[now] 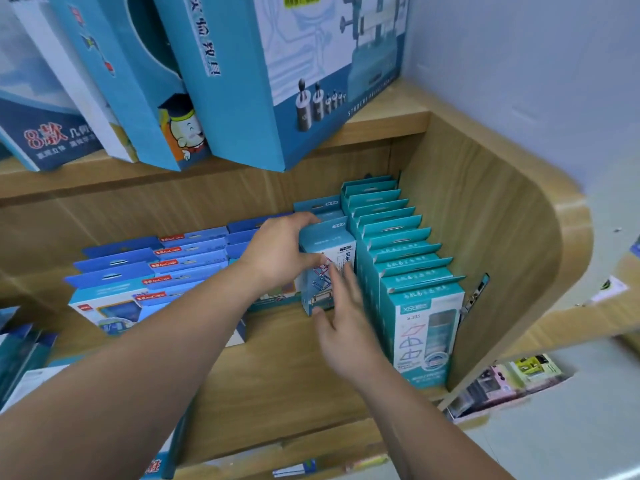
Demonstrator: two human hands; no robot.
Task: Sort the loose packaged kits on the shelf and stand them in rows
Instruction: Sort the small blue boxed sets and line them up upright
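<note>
Kit box [327, 251], light blue: stands upright on wooden shelf [277, 375], just left of the teal row [408, 265]; left hand [277, 251] grips its top, right hand [346, 323] rests straight-fingered against its front; blue rows [156, 268] stand farther left.

Bright, even, cool light; soft shadow beneath the upper shelf [381, 128]; bowed at the edges, motion-smeared on the right hand [346, 327].

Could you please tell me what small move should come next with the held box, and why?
Probably push the light-blue cardboard kit back against the box behind: the left hand grips its top, the right hand touches its front, and it stands beside the teal row.
</note>
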